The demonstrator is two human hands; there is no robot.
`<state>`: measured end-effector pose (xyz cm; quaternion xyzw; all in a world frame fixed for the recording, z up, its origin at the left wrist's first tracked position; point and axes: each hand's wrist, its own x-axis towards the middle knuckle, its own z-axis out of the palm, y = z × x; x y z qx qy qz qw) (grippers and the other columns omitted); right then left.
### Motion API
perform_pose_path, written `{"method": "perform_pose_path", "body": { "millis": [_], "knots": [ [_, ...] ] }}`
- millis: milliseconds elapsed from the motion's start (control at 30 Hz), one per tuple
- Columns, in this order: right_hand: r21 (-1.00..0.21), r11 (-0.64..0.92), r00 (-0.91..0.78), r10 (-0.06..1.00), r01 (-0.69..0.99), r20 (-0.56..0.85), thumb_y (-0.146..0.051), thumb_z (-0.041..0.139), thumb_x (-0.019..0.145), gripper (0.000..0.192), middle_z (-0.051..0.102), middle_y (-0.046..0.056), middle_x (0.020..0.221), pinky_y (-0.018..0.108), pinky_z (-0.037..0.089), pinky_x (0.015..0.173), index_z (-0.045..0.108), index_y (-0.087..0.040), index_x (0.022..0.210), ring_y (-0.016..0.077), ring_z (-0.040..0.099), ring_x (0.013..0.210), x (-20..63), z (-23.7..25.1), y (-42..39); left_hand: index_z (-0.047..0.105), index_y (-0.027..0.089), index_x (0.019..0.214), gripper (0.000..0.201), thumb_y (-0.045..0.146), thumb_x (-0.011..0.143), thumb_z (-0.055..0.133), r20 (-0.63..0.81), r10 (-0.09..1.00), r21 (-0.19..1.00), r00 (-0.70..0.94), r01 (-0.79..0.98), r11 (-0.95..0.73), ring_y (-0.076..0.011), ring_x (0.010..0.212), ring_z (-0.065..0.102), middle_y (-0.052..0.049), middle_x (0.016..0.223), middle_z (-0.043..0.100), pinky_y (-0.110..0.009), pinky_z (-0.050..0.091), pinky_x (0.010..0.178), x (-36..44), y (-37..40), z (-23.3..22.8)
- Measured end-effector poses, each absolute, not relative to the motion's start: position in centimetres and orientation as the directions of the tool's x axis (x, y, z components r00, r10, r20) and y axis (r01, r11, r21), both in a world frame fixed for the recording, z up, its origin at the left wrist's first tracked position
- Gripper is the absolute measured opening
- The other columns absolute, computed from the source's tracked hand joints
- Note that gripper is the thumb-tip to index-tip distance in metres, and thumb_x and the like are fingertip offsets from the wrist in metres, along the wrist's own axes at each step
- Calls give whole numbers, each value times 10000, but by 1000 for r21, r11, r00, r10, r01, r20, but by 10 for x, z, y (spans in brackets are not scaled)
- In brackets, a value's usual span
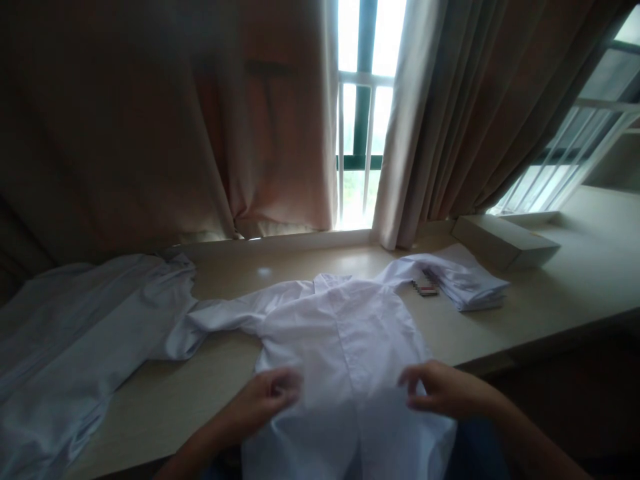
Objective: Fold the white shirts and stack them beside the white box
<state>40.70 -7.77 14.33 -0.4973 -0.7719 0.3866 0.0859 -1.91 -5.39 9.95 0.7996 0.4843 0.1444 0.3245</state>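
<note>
Shirt (345, 333) is lying back-up across desk (550, 293), hem overhanging toward me, while I am pinching its cloth with left hand (273, 393) and right hand (440, 390), keeping it flat.

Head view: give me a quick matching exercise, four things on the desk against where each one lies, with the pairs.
Things:
1. white shirt
2. folded white garment
3. flat box
4. loose white cloth

Places:
A. far left of the desk, in a crumpled heap
B. by the right curtain, on the sill side
C. centre, spread flat, with the left hand and right hand on its lower part
D. right of centre, just in front of the box

Pairs: 1-C, 2-D, 3-B, 4-A
</note>
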Motion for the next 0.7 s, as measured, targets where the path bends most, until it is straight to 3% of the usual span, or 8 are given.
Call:
{"method": "perform_pose_path", "body": {
  "millis": [100, 200, 300, 433, 500, 567, 700],
  "knots": [
    [-607, 295, -330, 942, 738, 57, -394, 508, 907, 281, 711, 55, 938, 289, 475, 770, 686, -211, 1025, 181, 643, 827, 378, 139, -12, 667, 199, 1123, 430, 457, 887, 417, 49, 987, 659, 151, 738, -146, -212, 1033, 655, -63, 1124, 710, -292, 512, 885, -16, 27, 106],
    [-454, 350, -309, 937, 820, 165, -291, 513, 917, 303, 664, 112, 1165, 319, 408, 981, 630, -148, 1158, 210, 587, 1101, 356, 126, 59, 645, 158, 1134, 403, 318, 905, 355, 126, 990, 455, 54, 884, -107, -193, 1064, 638, -86, 1161, 692, -270, 476, 924, -26, 96, 102],
    [-325, 302, -287, 953, 896, 94, -265, 441, 960, 341, 599, 135, 1279, 340, 346, 1049, 580, -132, 1241, 215, 509, 1211, 343, 116, 122, 641, 131, 1150, 398, 240, 890, 359, 117, 992, 341, 47, 936, -84, -223, 1092, 622, -127, 1176, 680, -303, 444, 962, -32, 140, 92],
    [-289, 218, -224, 975, 932, 12, -229, 374, 978, 319, 568, 118, 1322, 468, 253, 1097, 597, -173, 1199, 251, 421, 1290, 331, 105, 180, 597, 122, 1233, 414, 218, 872, 419, 117, 989, 283, 86, 952, -116, -225, 1229, 525, -151, 1312, 598, -307, 348, 1065, -19, 174, 74],
    [-278, 167, -184, 982, 946, -37, -184, 349, 969, 327, 602, 116, 1270, 517, 224, 1096, 606, -173, 1170, 255, 456, 1255, 326, 99, 199, 575, 146, 1266, 425, 227, 869, 446, 100, 990, 261, 101, 957, -124, -217, 1293, 460, -139, 1351, 571, -318, 287, 1110, -7, 188, 64],
    [-270, 118, -148, 985, 956, -93, -167, 361, 952, 321, 649, 117, 1181, 505, 264, 1071, 620, -157, 1141, 243, 532, 1158, 322, 95, 213, 562, 162, 1281, 430, 238, 872, 454, 69, 992, 241, 104, 963, -118, -226, 1337, 408, -141, 1367, 559, -360, 238, 1137, 3, 201, 56],
    [-269, 63, -122, 971, 961, -208, -235, 536, 870, 222, 704, 94, 985, 345, 414, 913, 684, -148, 1011, 206, 608, 982, 321, 96, 232, 566, 175, 1273, 440, 262, 848, 495, -3, 994, 206, 108, 973, -105, -279, 1326, 416, -167, 1388, 536, -450, 238, 1110, 14, 221, 52]
  ]
}}
